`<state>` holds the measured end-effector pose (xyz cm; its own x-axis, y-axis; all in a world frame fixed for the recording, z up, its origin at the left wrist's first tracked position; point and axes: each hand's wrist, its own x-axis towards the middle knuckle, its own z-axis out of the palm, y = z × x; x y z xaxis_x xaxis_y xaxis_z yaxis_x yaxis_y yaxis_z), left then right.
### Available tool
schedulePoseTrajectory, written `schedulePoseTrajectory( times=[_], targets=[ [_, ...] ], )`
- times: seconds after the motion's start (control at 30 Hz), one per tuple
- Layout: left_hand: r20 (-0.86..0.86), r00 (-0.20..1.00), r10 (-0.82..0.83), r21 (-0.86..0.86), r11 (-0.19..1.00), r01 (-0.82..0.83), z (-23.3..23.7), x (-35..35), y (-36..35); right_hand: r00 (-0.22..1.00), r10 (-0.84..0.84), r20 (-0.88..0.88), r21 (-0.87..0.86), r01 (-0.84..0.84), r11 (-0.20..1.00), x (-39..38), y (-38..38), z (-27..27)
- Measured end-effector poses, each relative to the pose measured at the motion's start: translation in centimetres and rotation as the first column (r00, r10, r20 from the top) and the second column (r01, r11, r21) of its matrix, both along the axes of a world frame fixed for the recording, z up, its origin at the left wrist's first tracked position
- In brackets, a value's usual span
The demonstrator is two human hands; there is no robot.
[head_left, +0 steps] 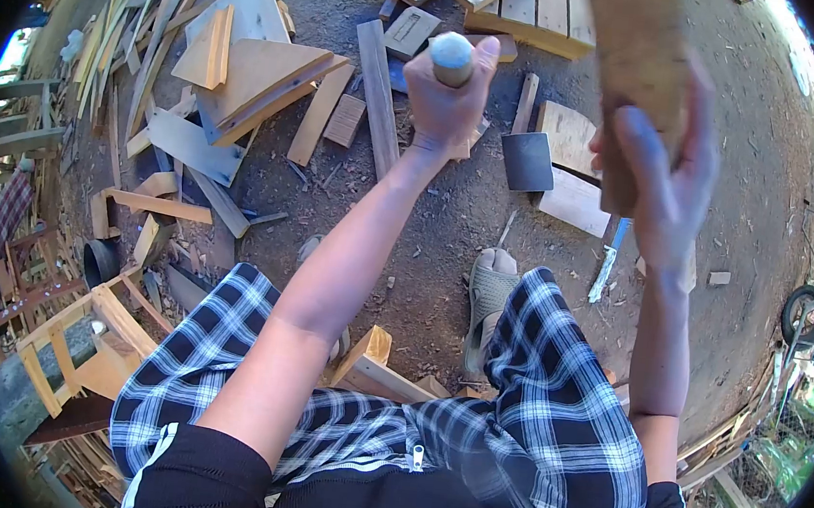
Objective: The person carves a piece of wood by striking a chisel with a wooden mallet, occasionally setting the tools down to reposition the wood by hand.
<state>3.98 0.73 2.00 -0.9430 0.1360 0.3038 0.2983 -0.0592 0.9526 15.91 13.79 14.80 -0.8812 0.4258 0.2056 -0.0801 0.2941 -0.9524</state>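
My left hand (444, 112) is wrapped round an upright, chisel-like tool handle (451, 55) with a worn, pale blue round end facing up. Its lower part is hidden beneath my fist. On the right, my raised right hand (663, 180) grips a thick wooden block (642, 57), blurred by motion and running out of the top of the view. The block is apart from the handle. Below it on the ground lie a dark square plate (527, 161) and pale boards (574, 203). A grey plank (376, 97) lies left of my left hand.
Stacked boards (258, 76) and long wood strips (161, 20) lie at the left. A slatted wooden piece (545, 10) is at the top. A blue-handled tool (608, 262) lies front right. My sandalled foot (492, 300) stands near wood offcuts (377, 372). A small wheel (801, 316) is far right.
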Motion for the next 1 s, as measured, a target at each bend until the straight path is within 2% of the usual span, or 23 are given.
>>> schedulePoseTrajectory(
  times=[0.03, 0.1, 0.13, 0.17, 0.23, 0.27, 0.3, 0.33, 0.37, 0.43, 0.47, 0.5, 0.53, 0.57, 0.6, 0.63, 0.67, 0.7, 0.77, 0.8, 0.9, 0.93, 1.0],
  targets=[
    [-0.007, 1.0, 0.002, 0.001, 1.0, -0.002, 0.0, 0.0, 0.2, 1.0, 0.002, -0.007, 0.001, -0.002, 1.0, -0.2, 0.0, 0.4],
    [-0.126, 0.992, 0.015, -0.058, 0.998, -0.022, -0.2, 0.3, 0.7, 0.962, 0.089, -0.258, 0.108, -0.063, 0.992, -0.6, 0.1, 0.9],
    [-0.134, 0.991, 0.012, -0.057, 0.998, -0.02, -0.9, 0.5, 0.9, 0.981, 0.002, -0.193, 0.099, 0.018, 0.995, -0.4, -1.4, 1.2],
    [-0.194, 0.981, -0.002, -0.039, 0.999, -0.005, -1.7, 0.5, 1.1, 0.997, 0.079, -0.002, 0.375, -0.072, 0.924, -0.7, -0.8, 0.5],
    [-0.313, 0.949, -0.028, -0.006, 1.0, 0.028, -1.5, 0.4, 1.2, 0.981, 0.187, 0.05, 0.69, -0.169, 0.704, -2.0, -0.5, -1.0],
    [-0.289, 0.957, -0.013, 0.008, 1.0, 0.015, -1.6, 0.5, 1.2, 0.982, 0.185, 0.042, 0.693, -0.161, 0.702, -2.0, -0.2, -0.8],
    [-0.294, 0.956, -0.012, 0.01, 1.0, 0.016, -1.1, 0.2, 1.0, 0.98, 0.194, -0.049, 0.649, -0.116, 0.752, -2.1, 0.0, 0.2],
    [-0.236, 0.972, -0.011, -0.063, 0.998, -0.004, -0.9, 0.5, 0.6, 0.974, 0.191, -0.124, 0.593, -0.081, 0.801, -1.8, -0.1, 0.7],
    [-0.178, 0.984, -0.01, -0.135, 0.991, -0.015, -0.8, 0.8, 0.6, 0.977, 0.183, -0.112, 0.591, -0.082, 0.802, -1.5, -0.5, 0.8],
    [-0.112, 0.994, -0.005, -0.065, 0.998, -0.003, -0.6, 1.0, 1.0, 0.973, 0.04, -0.228, 0.218, 0.01, 0.976, -1.2, -1.4, 1.2],
    [-0.2, 0.98, -0.009, -0.043, 0.999, 0.0, -0.8, 1.0, 0.9, 0.994, 0.099, -0.04, 0.431, -0.072, 0.899, -1.2, -0.7, -0.2],
    [-0.29, 0.957, -0.012, -0.021, 1.0, 0.006, -0.7, 1.0, 1.0, 0.984, 0.154, 0.084, 0.623, -0.173, 0.763, -1.6, -0.8, -1.5],
    [-0.241, 0.971, -0.006, 0.03, 0.999, 0.014, 0.7, 1.5, 1.1, 0.988, 0.146, 0.041, 0.61, -0.141, 0.78, -1.5, -0.7, -2.5],
    [-0.248, 0.969, -0.012, 0.032, 0.999, 0.02, -0.1, 0.6, 1.1, 0.989, 0.149, -0.001, 0.599, -0.119, 0.792, -1.7, -0.5, -3.1],
    [-0.09, 0.992, 0.087, 0.133, 0.988, -0.075, -1.7, -0.7, 0.3, 0.988, 0.152, 0.002, 0.593, -0.124, 0.795, -1.6, -0.5, -3.1],
    [0.085, 0.983, 0.165, 0.213, 0.96, -0.18, -1.8, -1.2, -0.6, 0.994, 0.109, 0.03, 0.477, -0.11, 0.872, -1.1, -0.4, -3.0],
    [0.206, 0.958, 0.199, 0.294, 0.921, -0.254, -1.8, -1.8, -1.4, 0.996, 0.066, 0.06, 0.359, -0.083, 0.93, -0.7, -0.1, -3.0],
    [0.329, 0.919, 0.217, 0.364, 0.869, -0.335, -0.5, -2.1, -1.9, 0.996, 0.062, 0.068, 0.358, -0.082, 0.93, -0.3, 0.3, -3.3],
    [0.286, 0.947, 0.145, 0.409, 0.876, -0.257, 0.6, -2.5, -3.4, 0.988, -0.041, 0.146, 0.214, 0.009, 0.977, 0.2, 1.3, -4.2],
    [0.23, 0.97, 0.08, 0.453, 0.873, -0.179, 0.9, -2.7, -3.8, 0.986, -0.088, 0.14, 0.269, 0.047, 0.962, 0.4, 1.7, -5.0],
    [0.218, 0.969, 0.115, 0.415, 0.888, -0.198, 0.9, -2.3, -2.3, 0.984, -0.099, 0.147, 0.265, 0.057, 0.963, 0.8, 2.0, -6.1],
    [0.245, 0.967, 0.07, 0.45, 0.875, -0.178, 0.8, -1.9, -1.9, 0.985, -0.089, 0.147, 0.264, 0.047, 0.963, 0.9, 1.8, -6.0],
    [0.244, 0.966, 0.082, 0.404, 0.897, -0.178, 0.0, -1.4, -1.3, 0.97, -0.063, 0.235, 0.208, 0.013, 0.978, 1.1, 1.5, -5.9]
  ],
)
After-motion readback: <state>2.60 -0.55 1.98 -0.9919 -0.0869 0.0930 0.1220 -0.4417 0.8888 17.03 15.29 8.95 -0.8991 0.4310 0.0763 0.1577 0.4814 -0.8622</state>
